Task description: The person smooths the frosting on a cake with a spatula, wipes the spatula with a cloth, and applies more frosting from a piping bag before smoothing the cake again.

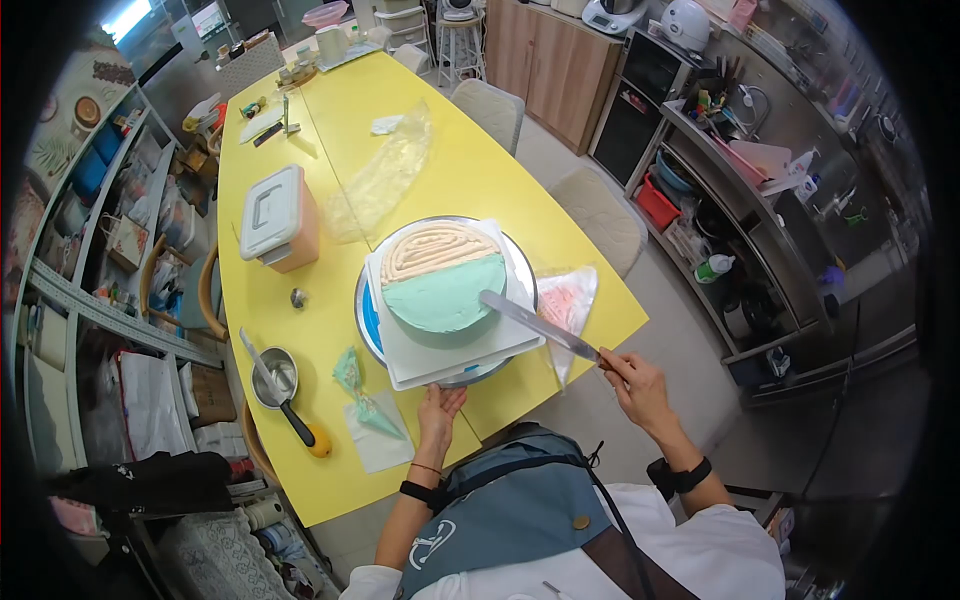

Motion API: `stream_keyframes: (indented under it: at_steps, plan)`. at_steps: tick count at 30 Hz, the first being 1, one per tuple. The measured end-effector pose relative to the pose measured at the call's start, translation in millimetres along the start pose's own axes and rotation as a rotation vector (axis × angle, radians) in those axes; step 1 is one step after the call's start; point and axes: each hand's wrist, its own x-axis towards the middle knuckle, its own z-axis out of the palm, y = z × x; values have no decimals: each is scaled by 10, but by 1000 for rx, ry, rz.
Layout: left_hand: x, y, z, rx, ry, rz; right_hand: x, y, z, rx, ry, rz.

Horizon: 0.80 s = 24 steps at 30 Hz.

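Spatula (545,328) diagonal, tip-first toward cake (445,298)

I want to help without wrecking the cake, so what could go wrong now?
The long spatula in the right hand is right by the cake; a wobble might dent the smooth mint part or smear mint onto the cream-coloured ridges.

The pink piping bag lies near the table's edge, below the spatula, so a bump could knock it off.

The white board sticks out toward the left hand, so a nudge might shift the cake.
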Motion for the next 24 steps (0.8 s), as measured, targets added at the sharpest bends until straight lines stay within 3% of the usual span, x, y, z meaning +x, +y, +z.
stream_keyframes:
  at_steps: [5,14,24]
  plan:
    - [-3,0,11,-6,-3,2,-91,-35,92,30,-27,-71]
    - [7,-27,3,-11,-16,12,243,26,110,-26,81,25]
    - [-15,-35,42,-9,-28,8,32,-171,234,42,-8,-5]
